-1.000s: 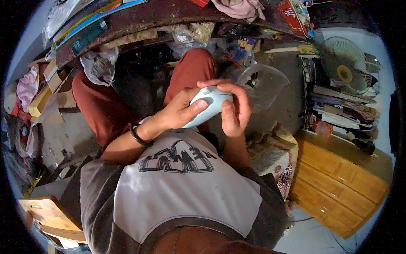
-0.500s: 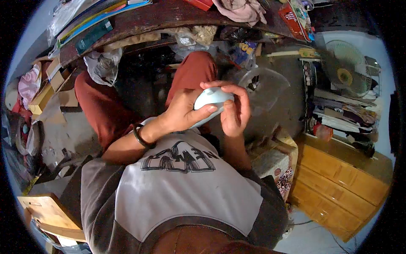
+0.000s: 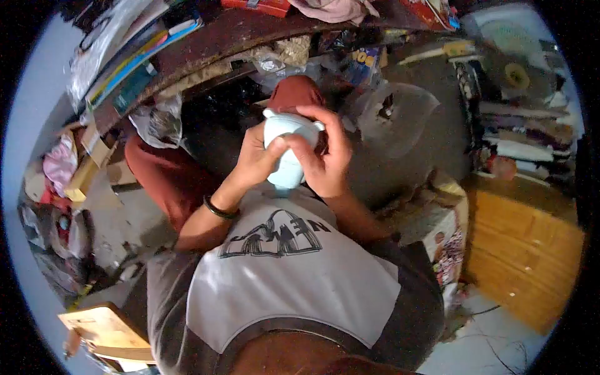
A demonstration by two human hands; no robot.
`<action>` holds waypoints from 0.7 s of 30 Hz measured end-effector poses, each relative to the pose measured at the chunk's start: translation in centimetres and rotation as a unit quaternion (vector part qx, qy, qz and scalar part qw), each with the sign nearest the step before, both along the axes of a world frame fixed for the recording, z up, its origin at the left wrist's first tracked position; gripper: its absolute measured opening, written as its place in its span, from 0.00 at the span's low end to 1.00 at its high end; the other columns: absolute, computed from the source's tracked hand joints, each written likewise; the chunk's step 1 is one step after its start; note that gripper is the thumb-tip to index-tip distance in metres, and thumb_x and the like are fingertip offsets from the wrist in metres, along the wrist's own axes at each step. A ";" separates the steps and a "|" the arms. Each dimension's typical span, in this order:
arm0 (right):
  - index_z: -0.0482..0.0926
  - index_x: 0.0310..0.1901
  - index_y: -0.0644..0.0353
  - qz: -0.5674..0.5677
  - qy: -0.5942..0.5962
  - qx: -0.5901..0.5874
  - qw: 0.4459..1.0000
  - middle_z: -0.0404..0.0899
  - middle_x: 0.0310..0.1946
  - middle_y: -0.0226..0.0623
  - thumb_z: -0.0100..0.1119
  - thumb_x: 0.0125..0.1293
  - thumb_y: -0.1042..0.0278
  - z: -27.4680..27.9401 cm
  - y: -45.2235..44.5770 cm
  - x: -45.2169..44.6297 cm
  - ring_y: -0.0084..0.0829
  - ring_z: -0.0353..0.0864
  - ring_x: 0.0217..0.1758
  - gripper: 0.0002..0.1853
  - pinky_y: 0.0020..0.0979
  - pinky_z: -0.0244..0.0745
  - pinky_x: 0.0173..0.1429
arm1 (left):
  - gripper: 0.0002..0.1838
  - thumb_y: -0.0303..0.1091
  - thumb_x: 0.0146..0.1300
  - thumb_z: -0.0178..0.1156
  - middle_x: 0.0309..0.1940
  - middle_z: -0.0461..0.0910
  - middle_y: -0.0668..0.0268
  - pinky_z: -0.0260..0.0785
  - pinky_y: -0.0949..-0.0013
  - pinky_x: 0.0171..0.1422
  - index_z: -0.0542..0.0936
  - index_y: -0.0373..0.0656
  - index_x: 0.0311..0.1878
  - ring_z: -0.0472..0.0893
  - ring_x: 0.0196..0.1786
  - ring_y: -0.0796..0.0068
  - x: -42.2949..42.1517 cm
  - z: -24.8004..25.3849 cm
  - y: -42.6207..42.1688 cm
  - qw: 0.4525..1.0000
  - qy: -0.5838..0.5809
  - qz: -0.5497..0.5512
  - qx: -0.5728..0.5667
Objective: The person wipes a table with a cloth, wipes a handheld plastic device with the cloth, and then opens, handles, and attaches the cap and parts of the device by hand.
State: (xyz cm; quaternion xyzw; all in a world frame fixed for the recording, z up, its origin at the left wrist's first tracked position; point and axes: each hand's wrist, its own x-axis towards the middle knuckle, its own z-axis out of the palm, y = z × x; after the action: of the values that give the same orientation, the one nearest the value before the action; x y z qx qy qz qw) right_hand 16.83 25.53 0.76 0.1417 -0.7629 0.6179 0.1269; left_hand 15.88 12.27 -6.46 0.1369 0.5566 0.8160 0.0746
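Note:
Between my hands is a pale blue, rounded object [image 3: 291,125] with two small ear-like knobs at its far end and a narrower foot toward my shirt; its exact kind is unclear. My left hand [image 3: 255,160], with a dark bangle on its wrist, is wrapped round the left side. My right hand [image 3: 328,153] grips the right side, its fingers curled over the far edge. Both thumbs meet on the front face. The object is in front of my chest, over my red trousers [image 3: 165,181], with its back hidden.
A dark wooden table [image 3: 225,37] with folders and cloth spans the far side. A clear plastic bag [image 3: 400,119] lies on the floor to the right, near a wooden drawer unit [image 3: 525,250] and a fan [image 3: 515,75]. Cardboard boxes [image 3: 87,175] lie left; a wooden chair [image 3: 103,331] stands behind-left.
The pale blue object has been turned from lying sideways to more upright, showing its knobs and foot. My right thumb has moved onto its front. The view has shifted slightly.

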 end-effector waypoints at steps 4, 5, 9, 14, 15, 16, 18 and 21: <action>0.65 0.63 0.65 0.082 -0.043 -0.004 0.996 0.75 0.55 0.45 0.65 0.62 0.66 0.5 -1.1 -0.2 0.36 0.76 0.58 0.30 0.35 0.70 0.61 | 0.40 0.69 0.62 0.49 0.39 0.81 0.60 0.73 0.69 0.46 0.78 0.33 0.49 0.80 0.41 0.73 -0.4 0.5 -1.2 0.998 -0.049 0.022 0.013; 0.65 0.62 0.65 0.085 -0.016 0.008 0.996 0.75 0.55 0.46 0.64 0.63 0.66 0.1 -1.3 -0.2 0.38 0.76 0.59 0.29 0.36 0.69 0.62 | 0.42 0.71 0.60 0.48 0.39 0.81 0.60 0.73 0.69 0.46 0.77 0.32 0.49 0.81 0.41 0.71 -0.5 0.2 -1.4 0.997 -0.063 0.030 0.013; 0.66 0.61 0.66 0.104 0.008 -0.036 0.994 0.74 0.55 0.47 0.59 0.65 0.67 -0.7 -1.3 -0.5 0.42 0.75 0.59 0.25 0.38 0.67 0.63 | 0.45 0.75 0.56 0.48 0.41 0.79 0.59 0.75 0.66 0.45 0.73 0.33 0.51 0.81 0.42 0.69 -0.4 0.2 -1.6 0.995 -0.094 0.002 0.026; 0.67 0.60 0.65 0.089 0.024 -0.010 0.996 0.75 0.52 0.48 0.57 0.66 0.68 -1.0 -0.8 -0.2 0.45 0.75 0.58 0.23 0.38 0.68 0.62 | 0.46 0.75 0.54 0.51 0.42 0.76 0.62 0.74 0.68 0.46 0.69 0.36 0.54 0.79 0.43 0.71 0.2 -0.8 -1.4 0.994 -0.099 0.030 0.028; 0.67 0.60 0.65 0.095 0.024 -0.006 0.995 0.75 0.52 0.47 0.56 0.66 0.68 -0.7 -0.6 -0.2 0.45 0.75 0.57 0.22 0.38 0.68 0.61 | 0.46 0.75 0.53 0.52 0.42 0.75 0.63 0.73 0.68 0.46 0.68 0.36 0.55 0.78 0.43 0.72 0.4 -1.0 -1.4 0.994 -0.097 0.038 0.030; 0.67 0.60 0.64 0.103 0.024 -0.003 0.994 0.75 0.52 0.47 0.56 0.66 0.68 -0.4 -0.4 -0.3 0.45 0.75 0.56 0.22 0.38 0.68 0.60 | 0.46 0.75 0.53 0.52 0.43 0.75 0.64 0.73 0.68 0.47 0.67 0.37 0.55 0.78 0.44 0.72 0.5 -1.1 -1.5 0.994 -0.097 0.040 0.032; 0.68 0.60 0.63 0.119 0.004 -0.025 0.993 0.75 0.52 0.47 0.56 0.66 0.68 -0.2 -0.2 -0.2 0.44 0.76 0.55 0.21 0.39 0.69 0.59 | 0.47 0.75 0.53 0.52 0.45 0.73 0.64 0.72 0.68 0.49 0.64 0.39 0.59 0.77 0.46 0.72 0.8 -0.8 -1.6 0.989 -0.127 0.051 0.047; 0.70 0.59 0.62 0.129 -0.020 -0.081 0.988 0.75 0.52 0.46 0.55 0.66 0.68 -0.6 -0.5 -0.1 0.44 0.76 0.55 0.20 0.39 0.69 0.59 | 0.46 0.75 0.54 0.52 0.47 0.73 0.63 0.72 0.67 0.52 0.64 0.40 0.60 0.76 0.49 0.71 1.1 -1.7 -2.1 0.990 -0.119 0.068 0.030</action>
State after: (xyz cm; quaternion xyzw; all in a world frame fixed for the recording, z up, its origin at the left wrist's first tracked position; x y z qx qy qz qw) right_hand 16.74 25.02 0.14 0.2163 -0.6880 0.6915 0.0420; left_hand 17.02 10.20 -8.21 0.0028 0.5274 0.8458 0.0804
